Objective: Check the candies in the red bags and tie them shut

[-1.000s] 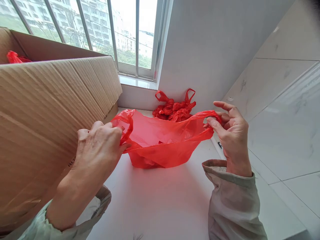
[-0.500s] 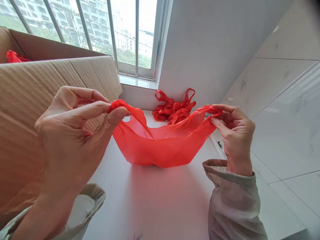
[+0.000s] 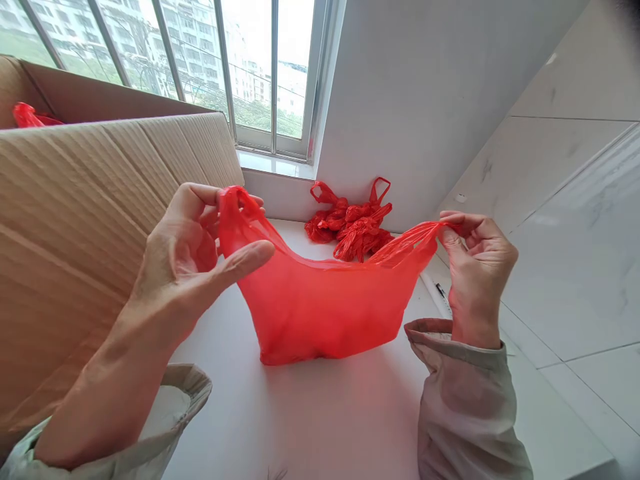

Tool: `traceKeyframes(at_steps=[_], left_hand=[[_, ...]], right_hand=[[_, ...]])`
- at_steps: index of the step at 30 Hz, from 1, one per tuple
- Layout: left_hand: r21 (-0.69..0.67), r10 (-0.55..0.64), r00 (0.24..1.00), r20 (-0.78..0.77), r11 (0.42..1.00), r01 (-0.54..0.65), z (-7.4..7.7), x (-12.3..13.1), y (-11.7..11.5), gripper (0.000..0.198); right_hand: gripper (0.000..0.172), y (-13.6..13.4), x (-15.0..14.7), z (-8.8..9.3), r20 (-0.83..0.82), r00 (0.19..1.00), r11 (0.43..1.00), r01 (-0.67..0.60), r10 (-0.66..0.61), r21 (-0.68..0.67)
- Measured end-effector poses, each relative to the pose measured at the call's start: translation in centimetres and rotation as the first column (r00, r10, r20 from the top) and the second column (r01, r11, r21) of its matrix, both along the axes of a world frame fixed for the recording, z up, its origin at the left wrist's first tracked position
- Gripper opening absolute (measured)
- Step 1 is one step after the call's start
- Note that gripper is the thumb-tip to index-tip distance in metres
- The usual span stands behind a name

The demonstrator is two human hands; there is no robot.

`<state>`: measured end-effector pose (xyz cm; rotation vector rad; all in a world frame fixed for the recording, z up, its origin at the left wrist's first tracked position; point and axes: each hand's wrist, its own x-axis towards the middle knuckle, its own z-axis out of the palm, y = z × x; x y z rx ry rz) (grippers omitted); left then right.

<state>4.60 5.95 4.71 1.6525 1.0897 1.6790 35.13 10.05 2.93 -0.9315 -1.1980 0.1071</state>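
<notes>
A thin red plastic bag (image 3: 330, 307) hangs stretched between my two hands above the white table (image 3: 320, 427). My left hand (image 3: 195, 247) is at the bag's left handle, which hangs over its fingers; the thumb is stretched out, apart from the fingers. Some of those fingertips are hidden behind the red plastic. At the right, my right hand (image 3: 480, 257) pinches the other handle, gathered between thumb and fingers. The bag's mouth edge sags between them, and its bottom hangs just over or on the table; which one I cannot tell.
A large cardboard box (image 3: 115, 167) stands at the left, with red plastic (image 3: 31, 117) inside. Crumpled red bags (image 3: 353, 217) lie by the wall at the back. A white object (image 3: 436, 293) lies near my right wrist, and a barred window is behind.
My left thumb has come away from the handle and the left hand has turned. The bag's front now hangs lower and its mouth looks narrower. My right hand has moved slightly right.
</notes>
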Motion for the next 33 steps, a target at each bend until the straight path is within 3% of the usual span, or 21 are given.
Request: traceKeyframes(at_steps=[2, 4, 6, 8, 10, 14, 18, 23, 26, 28, 30, 31, 33], left_hand=[[-0.030, 0.010, 1.000, -0.028, 0.999, -0.011, -0.9, -0.2, 0.9, 0.054], [-0.144, 0.006, 0.988, -0.153, 0.989, -0.028, -1.7, -0.3, 1.8, 0.078], [-0.309, -0.115, 0.955, -0.274, 0.951, 0.026, -2.3, -0.2, 2.3, 0.104], [-0.436, -0.280, 0.923, -0.265, 0.888, 0.144, -2.5, 0.2, 2.3, 0.113], [-0.466, -0.379, 0.901, -0.210, 0.849, 0.249, -2.4, 0.6, 2.0, 0.097], [-0.440, -0.493, 0.864, -0.100, 0.801, 0.406, -2.5, 1.5, 1.6, 0.028], [-0.359, -0.498, 0.848, 0.179, 0.770, 0.528, -2.9, 2.3, 1.2, 0.027], [-0.230, -0.497, 0.675, 0.546, 0.686, 0.691, -2.5, 3.7, 0.0, 0.026], [-0.284, -0.396, 0.692, 0.604, 0.704, 0.651, -2.2, 4.1, -0.2, 0.037], [-0.424, -0.268, 0.792, 0.548, 0.728, 0.539, -2.3, 4.1, 0.1, 0.039], [-0.571, -0.185, 0.901, 0.392, 0.719, 0.396, -2.5, 4.1, 0.3, 0.028], [-0.618, -0.197, 0.934, 0.299, 0.706, 0.346, -2.7, 4.2, 0.3, 0.027], [-0.660, -0.326, 0.936, 0.130, 0.676, 0.327, -2.9, 4.3, 0.0, 0.055]], right_hand=[[0.005, 0.1, 0.2, -0.1, -0.027, 0.997, 0.997, -0.072, 0.071, -0.034], [0.007, 0.4, 0.4, -0.3, -0.051, 0.992, 0.989, -0.123, 0.119, -0.085], [0.012, 0.7, 0.6, -0.5, -0.078, 0.988, 0.982, -0.144, 0.135, -0.120], [0.018, 0.8, 0.8, -0.6, -0.095, 0.988, 0.982, -0.134, 0.122, -0.132], [0.022, 0.9, 0.8, -0.5, -0.099, 0.990, 0.984, -0.115, 0.102, -0.134], [0.016, 0.6, 0.3, -0.3, -0.064, 0.992, 0.982, -0.119, 0.111, -0.147], [0.010, 0.3, -0.4, -0.4, -0.022, 0.991, 0.970, -0.133, 0.131, -0.202], [0.011, 1.0, -1.1, -1.3, 0.082, 0.987, 0.952, -0.111, 0.139, -0.285], [0.013, 1.4, -1.5, -1.7, 0.167, 0.980, 0.942, -0.048, 0.109, -0.333], [0.012, 1.3, -1.8, -1.7, 0.190, 0.978, 0.946, -0.018, 0.083, -0.323], [0.010, 0.8, -2.3, -1.4, 0.197, 0.978, 0.959, -0.015, 0.073, -0.282], [0.009, 0.3, -2.6, -1.1, 0.201, 0.976, 0.966, -0.027, 0.081, -0.259], [0.006, -1.0, -3.6, -0.4, 0.220, 0.967, 0.971, -0.078, 0.129, -0.224]])
